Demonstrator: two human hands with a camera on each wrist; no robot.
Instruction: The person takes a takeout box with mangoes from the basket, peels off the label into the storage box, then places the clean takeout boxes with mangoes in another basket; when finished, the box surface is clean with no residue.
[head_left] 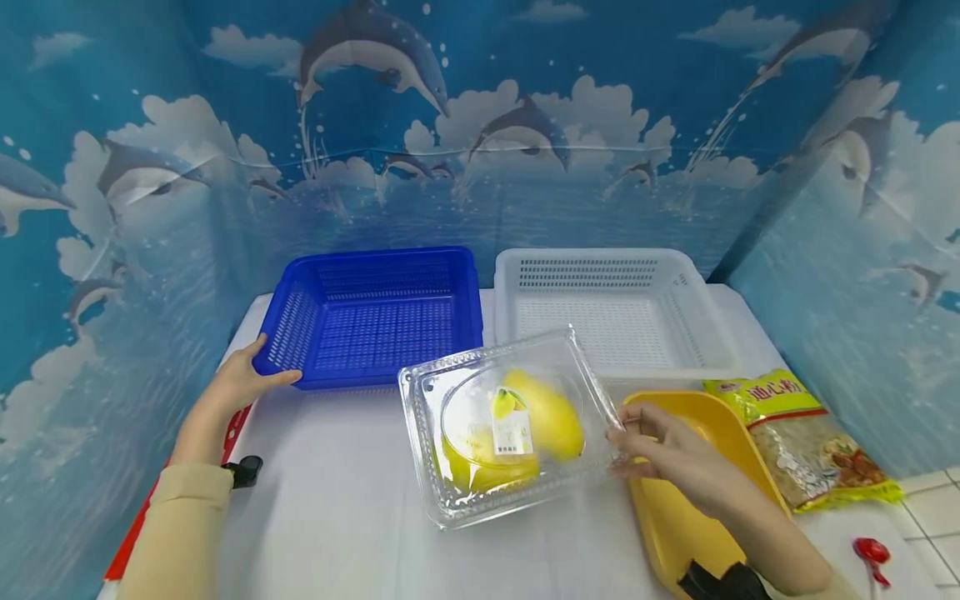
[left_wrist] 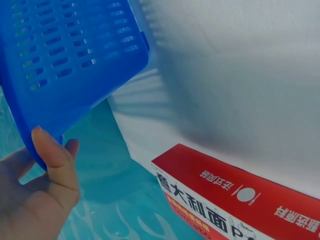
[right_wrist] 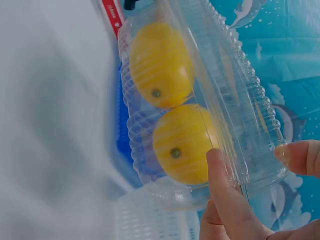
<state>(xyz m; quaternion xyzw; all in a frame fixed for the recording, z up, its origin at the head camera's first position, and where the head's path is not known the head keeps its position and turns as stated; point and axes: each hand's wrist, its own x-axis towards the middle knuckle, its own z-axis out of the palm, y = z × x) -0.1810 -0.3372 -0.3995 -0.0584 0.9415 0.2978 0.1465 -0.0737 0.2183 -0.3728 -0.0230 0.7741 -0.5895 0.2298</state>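
Box of clear rectangular plastic point(head_left: 468, 387) is up off the white-covered tabletop point(head_left: 330, 508), tilted, lying to the L of my R hand point(head_left: 667, 450). That hand pinches its R-hand edge, thumb one side & fingers the other. Inside: 2 rounded yellow fruits point(head_left: 553, 417), plus a small white label w/ fruit pic point(head_left: 512, 432) on the lid. Can't tell if the lid's latched.

Key relation, imo: the deep blue slatted plastic basket point(head_left: 386, 312) lies beyond the box & to its L, w/ the box's far-L corner overlapping the basket's near-R corner in head view. Box's long axis seems to run approx L–R, out from my R hand, far side a bit higher in view at the R end. R hand's on the box, so it's the nearer one; my L hand point(head_left: 234, 383) is well apart, gripping the basket's near-L corner, thumb & fingers either side of the wall. Can't tell if that corner sits flat.

White slatted plastic basket point(head_left: 592, 325) is just R of the blue one, beyond the box. Yellow plastic tray point(head_left: 693, 525) is below my R hand, w/ a yellow-and-clear noodle bag point(head_left: 813, 442) beside it. Red printed carton point(left_wrist: 215, 185) is near my L hand.
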